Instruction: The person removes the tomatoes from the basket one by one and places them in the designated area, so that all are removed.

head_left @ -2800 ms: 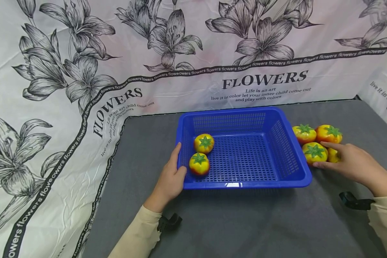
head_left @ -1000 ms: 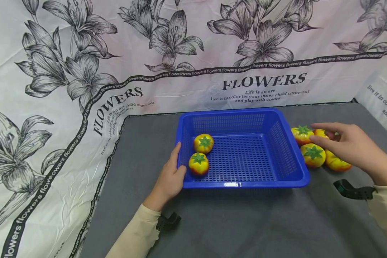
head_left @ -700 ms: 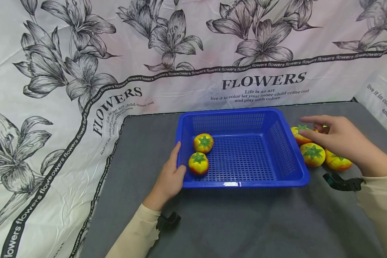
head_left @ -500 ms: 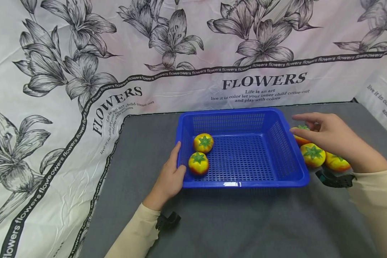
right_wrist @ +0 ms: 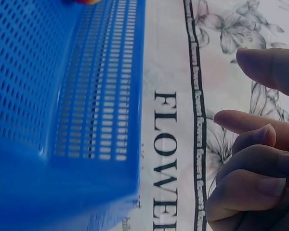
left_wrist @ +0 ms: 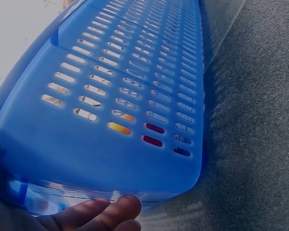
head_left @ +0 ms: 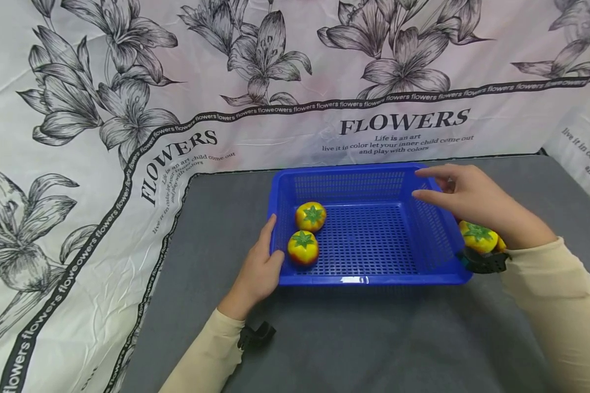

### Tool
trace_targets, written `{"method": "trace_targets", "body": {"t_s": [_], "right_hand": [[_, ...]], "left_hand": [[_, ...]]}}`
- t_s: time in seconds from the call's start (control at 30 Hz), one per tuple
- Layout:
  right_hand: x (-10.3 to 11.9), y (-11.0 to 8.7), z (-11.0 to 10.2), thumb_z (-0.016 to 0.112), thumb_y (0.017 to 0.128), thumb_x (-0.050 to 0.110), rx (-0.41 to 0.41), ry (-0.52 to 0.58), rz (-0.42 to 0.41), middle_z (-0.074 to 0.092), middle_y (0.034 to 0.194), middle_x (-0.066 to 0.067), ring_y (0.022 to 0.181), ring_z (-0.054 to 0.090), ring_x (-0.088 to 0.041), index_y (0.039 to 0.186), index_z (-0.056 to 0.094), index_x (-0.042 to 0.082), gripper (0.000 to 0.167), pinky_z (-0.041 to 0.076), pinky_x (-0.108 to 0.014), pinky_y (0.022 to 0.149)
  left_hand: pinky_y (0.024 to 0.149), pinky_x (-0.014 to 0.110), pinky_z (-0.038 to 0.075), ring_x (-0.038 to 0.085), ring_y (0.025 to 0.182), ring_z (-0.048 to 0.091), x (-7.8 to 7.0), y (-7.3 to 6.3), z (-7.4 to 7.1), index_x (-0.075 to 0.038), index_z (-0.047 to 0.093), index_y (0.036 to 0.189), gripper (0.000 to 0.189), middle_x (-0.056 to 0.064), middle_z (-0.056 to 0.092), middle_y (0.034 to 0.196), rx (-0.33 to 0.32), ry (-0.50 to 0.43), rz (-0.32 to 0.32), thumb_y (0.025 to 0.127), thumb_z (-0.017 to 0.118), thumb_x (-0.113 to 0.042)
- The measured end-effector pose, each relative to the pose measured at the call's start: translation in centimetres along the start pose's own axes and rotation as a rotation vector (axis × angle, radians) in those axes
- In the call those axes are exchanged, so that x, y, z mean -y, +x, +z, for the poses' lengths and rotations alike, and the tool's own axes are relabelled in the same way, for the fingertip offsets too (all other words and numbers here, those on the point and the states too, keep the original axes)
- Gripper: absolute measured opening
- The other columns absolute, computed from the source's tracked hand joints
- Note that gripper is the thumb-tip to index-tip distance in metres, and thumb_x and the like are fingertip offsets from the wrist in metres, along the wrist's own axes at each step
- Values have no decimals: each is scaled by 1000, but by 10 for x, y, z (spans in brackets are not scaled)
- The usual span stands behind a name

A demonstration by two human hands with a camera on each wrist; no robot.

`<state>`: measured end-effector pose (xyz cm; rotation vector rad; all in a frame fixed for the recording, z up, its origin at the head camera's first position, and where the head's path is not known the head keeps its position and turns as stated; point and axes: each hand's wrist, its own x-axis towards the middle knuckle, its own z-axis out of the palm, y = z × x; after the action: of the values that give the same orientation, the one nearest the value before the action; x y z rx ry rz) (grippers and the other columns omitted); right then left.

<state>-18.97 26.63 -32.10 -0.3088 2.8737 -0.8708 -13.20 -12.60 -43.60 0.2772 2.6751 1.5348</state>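
Note:
A blue perforated plastic basket (head_left: pixel 359 280) stands on the dark grey table. My left hand (head_left: pixel 257 271) grips its left side, thumb at the rim; in the left wrist view its fingers (left_wrist: pixel 127 207) lie against the outside. Two yellow-red toy tomatoes with green star-shaped tops, a far one (head_left: pixel 311 217) and a near one (head_left: pixel 303 248), sit inside at the left. Over the basket's right rim hovers my right hand (head_left: pixel 477 199), thumb and forefinger apart, the other fingers loosely bent, nothing between them. Beneath its wrist another tomato (head_left: pixel 479 237) shows; others there are mostly hidden.
A white cloth printed with black flowers and lettering (head_left: pixel 405 123) hangs behind the table (head_left: pixel 216 218) and along its left side. Each wrist wears a black strap mount, the left one (head_left: pixel 257 337) and the right one (head_left: pixel 484 261).
My right hand has left the tomatoes on the right and moved left, over the basket's right rim, its arm now covering most of them. My left hand and the basket stay put.

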Motion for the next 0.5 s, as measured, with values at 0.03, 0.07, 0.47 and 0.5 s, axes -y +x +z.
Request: {"method": "trace_targets", "body": {"t_s": [0.03,0.07,0.47,0.5], "right_hand": [[3,2,1,69,101,40,-2,9,-4,44,81,-7,48,46,-20,149,57,5,61,44,-33,44],[5,4,2,69,101,40,-8,12,-12,44,81,-7,49,43,-18,149,58,5,60,41,-33,44],[35,33,22,73,99,37,14,51,-104,45,82,-7,61,37,-18,143,64,5,56,32,-32,52],[36,35,24,74,99,36,16,56,-113,45,80,-6,59,36,-18,143,64,5,55,32,-32,52]], "left_hand": [[125,56,26,31,154,36,0,0,0,-17,17,170,76,12,29,171,-1,0,1,100,44,-9],[125,56,26,30,154,36,-1,0,-1,-17,17,170,76,12,29,171,-2,0,0,100,45,-10],[126,51,26,25,154,35,-1,1,-1,-19,18,170,74,7,29,172,-2,1,-19,101,44,-12],[126,51,26,25,154,34,-1,1,0,-19,18,170,74,7,29,172,0,-2,-19,101,44,-12]]}}
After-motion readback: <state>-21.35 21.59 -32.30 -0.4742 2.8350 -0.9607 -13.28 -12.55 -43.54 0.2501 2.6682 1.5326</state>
